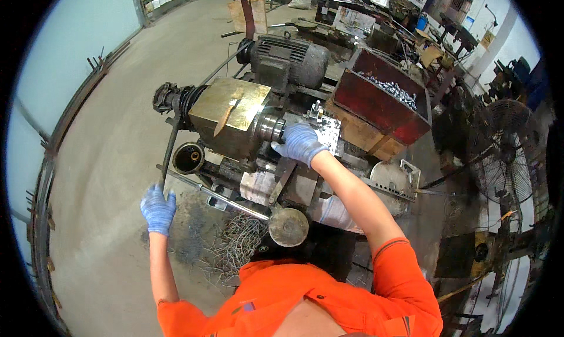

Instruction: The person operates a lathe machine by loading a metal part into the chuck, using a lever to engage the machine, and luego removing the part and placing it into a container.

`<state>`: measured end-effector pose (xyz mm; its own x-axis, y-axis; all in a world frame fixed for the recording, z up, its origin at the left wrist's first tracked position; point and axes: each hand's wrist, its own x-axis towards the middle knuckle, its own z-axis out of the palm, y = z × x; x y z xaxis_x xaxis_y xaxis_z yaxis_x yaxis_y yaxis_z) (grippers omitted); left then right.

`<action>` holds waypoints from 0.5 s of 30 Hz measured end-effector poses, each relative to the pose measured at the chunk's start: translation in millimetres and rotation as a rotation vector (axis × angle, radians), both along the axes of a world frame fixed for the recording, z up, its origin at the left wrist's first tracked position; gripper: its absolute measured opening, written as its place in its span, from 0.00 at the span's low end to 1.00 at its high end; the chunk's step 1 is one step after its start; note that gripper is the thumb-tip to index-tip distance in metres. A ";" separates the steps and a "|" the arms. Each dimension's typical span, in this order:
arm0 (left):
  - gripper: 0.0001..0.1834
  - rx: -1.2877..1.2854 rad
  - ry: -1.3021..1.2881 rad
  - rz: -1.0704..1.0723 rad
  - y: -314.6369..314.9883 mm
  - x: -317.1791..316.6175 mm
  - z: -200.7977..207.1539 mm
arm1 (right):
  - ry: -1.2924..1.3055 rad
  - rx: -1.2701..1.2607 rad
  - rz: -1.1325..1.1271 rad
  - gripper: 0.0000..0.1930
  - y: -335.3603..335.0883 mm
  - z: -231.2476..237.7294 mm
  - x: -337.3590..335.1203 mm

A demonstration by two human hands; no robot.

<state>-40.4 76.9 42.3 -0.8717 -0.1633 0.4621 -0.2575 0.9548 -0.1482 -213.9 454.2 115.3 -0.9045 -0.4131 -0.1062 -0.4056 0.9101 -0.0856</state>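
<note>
My left hand (158, 209), in a blue-and-white knit glove, is closed round the lower end of a long dark lever (170, 146), which comes down from the left end of a lathe-like machine. My right hand (301, 144), gloved alike, is at the mouth of the machine's round metal chuck (270, 128). Its fingers are bent in toward the chuck; whatever they hold is hidden behind the glove. On the brass-coloured top plate (235, 99) of the headstock lies a wooden-handled tool (226, 117). Just beyond my right hand is a chip-strewn metal plate (329, 131).
A dark red box (376, 105) of small shiny metal parts (396, 92) stands to the right. Behind the headstock sits an electric motor (288, 58). A round metal disc (288, 226) is near my body, with metal shavings (235, 246) on the floor. A large fan (505, 149) stands far right.
</note>
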 end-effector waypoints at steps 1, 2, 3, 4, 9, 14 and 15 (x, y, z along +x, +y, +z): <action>0.26 0.220 0.029 -0.082 12.8 -5.9 15.0 | 0.058 -0.013 0.012 0.22 3.8 6.0 2.7; 0.26 0.440 0.057 -0.166 35.3 -12.5 41.2 | 0.115 -0.026 0.023 0.22 12.5 11.9 6.0; 0.26 0.654 0.084 -0.233 52.0 -16.6 60.5 | 0.165 -0.045 0.050 0.22 18.7 14.9 9.1; 0.26 0.668 0.140 -0.281 63.6 -27.7 70.0 | 0.295 -0.124 0.049 0.22 35.3 21.8 14.6; 0.29 0.640 0.233 -0.391 105.0 -80.1 93.3 | 0.541 -0.207 -0.143 0.21 123.7 91.1 18.6; 0.25 0.372 0.275 -0.520 128.5 -126.7 69.2 | 0.851 -0.164 -0.383 0.21 174.7 115.3 48.9; 0.24 0.319 0.275 -0.560 131.2 -133.5 61.9 | 0.826 -0.180 -0.366 0.21 180.9 107.2 61.6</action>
